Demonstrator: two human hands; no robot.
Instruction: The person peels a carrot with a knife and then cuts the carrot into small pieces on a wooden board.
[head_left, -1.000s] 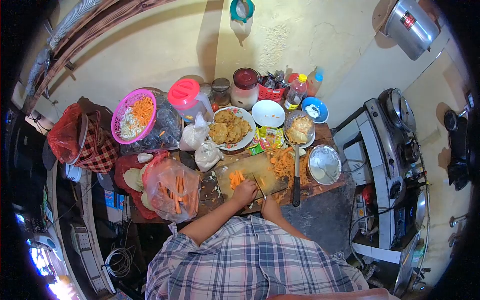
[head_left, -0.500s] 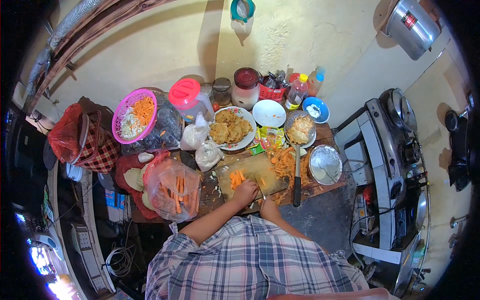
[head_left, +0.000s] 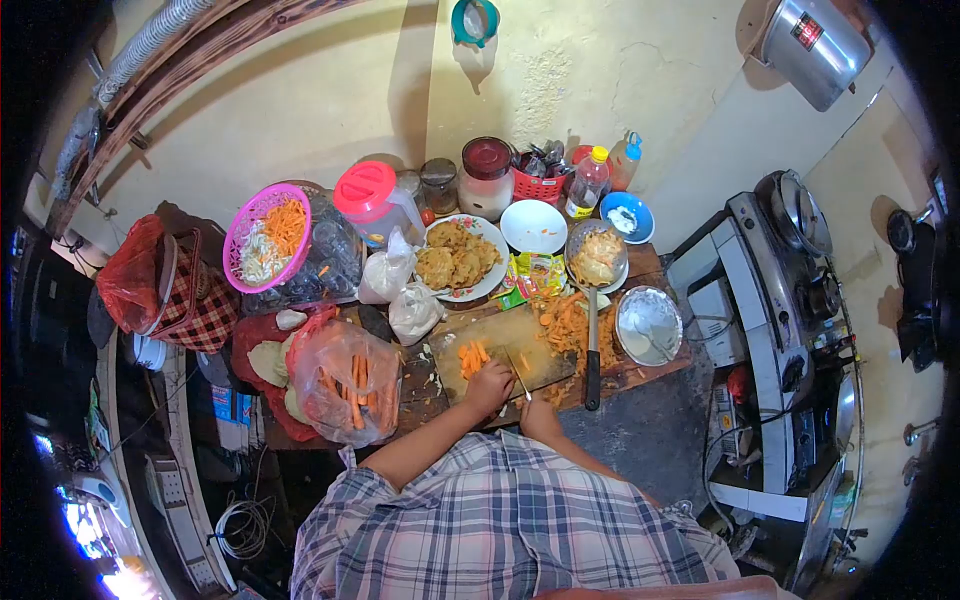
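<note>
My left hand (head_left: 489, 389) rests on the wooden cutting board (head_left: 450, 345), its fingers closed at the front of the board; what lies under them is hidden. A knife (head_left: 519, 372) stands on the board beside it, blade pointing away from me. My right hand (head_left: 541, 418) is wrapped round its handle at the board's near edge. Cut carrot pieces (head_left: 472, 358) lie just beyond my left hand. Carrot peelings (head_left: 566, 326) are heaped at the board's right end.
Left of the board is a plastic bag of carrots (head_left: 347, 385). Behind stand a plate of fritters (head_left: 458, 257), a pink basket of shredded vegetables (head_left: 268, 240) and a pink-lidded jug (head_left: 377, 203). A black-handled strainer (head_left: 593, 375) and metal bowl (head_left: 649, 327) are right; a stove (head_left: 760, 270) stands beyond.
The camera view has shifted slightly. Both hands stay in nearly the same place, with the knife still between them on the board.
</note>
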